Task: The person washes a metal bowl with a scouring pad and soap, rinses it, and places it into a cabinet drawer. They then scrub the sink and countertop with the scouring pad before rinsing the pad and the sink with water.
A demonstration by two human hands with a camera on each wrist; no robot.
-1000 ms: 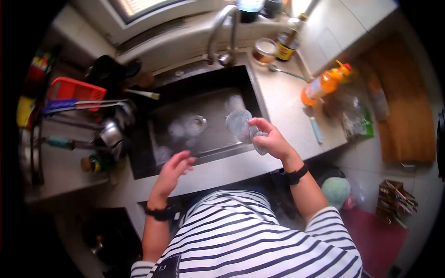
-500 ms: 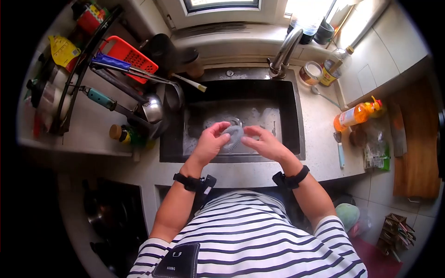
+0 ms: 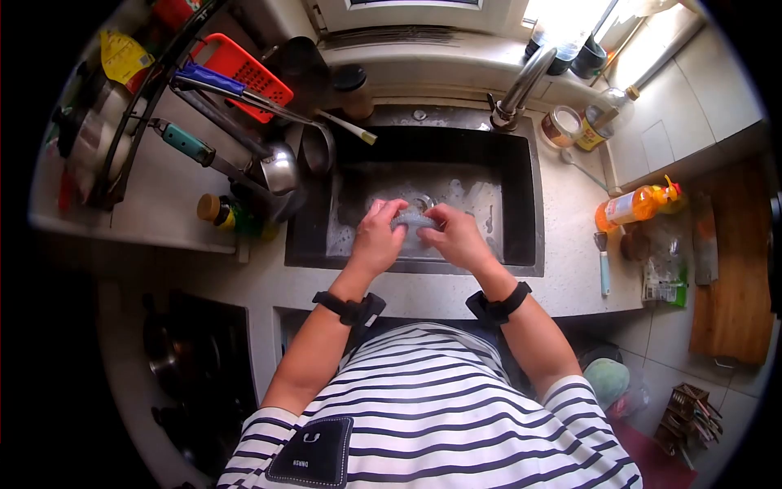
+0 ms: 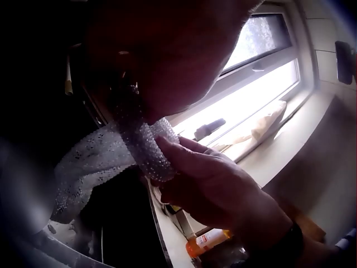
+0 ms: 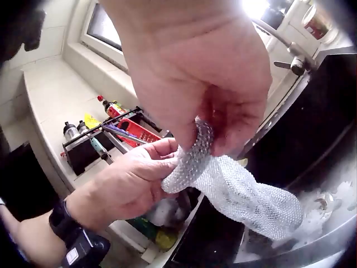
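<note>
A grey-white mesh net bag (image 3: 414,221) with a thick rolled rim is stretched between both hands above the sink (image 3: 538,224). My left hand (image 3: 377,240) pinches the rim on one side between thumb and fingers. From the other side, my right hand (image 3: 458,239) pinches the same rim. In the right wrist view the wet bag (image 5: 248,198) hangs down from the rim, its closed end toward the metal drain (image 5: 322,205). The left wrist view shows the rim close up, with the right thumb pressed along it.
Soapy foam lies on the sink floor. A faucet (image 3: 521,85) stands at the back right. Left of the sink are ladles (image 3: 281,169), a red basket (image 3: 244,77) and a cork-topped bottle (image 3: 213,209). An orange soap bottle (image 3: 635,205) and a blue-handled brush (image 3: 604,269) lie on the right counter.
The right hand first held the mesh bag alone, with the left hand apart. Both hands then came together over the sink, and the left hand took hold of the rim.
</note>
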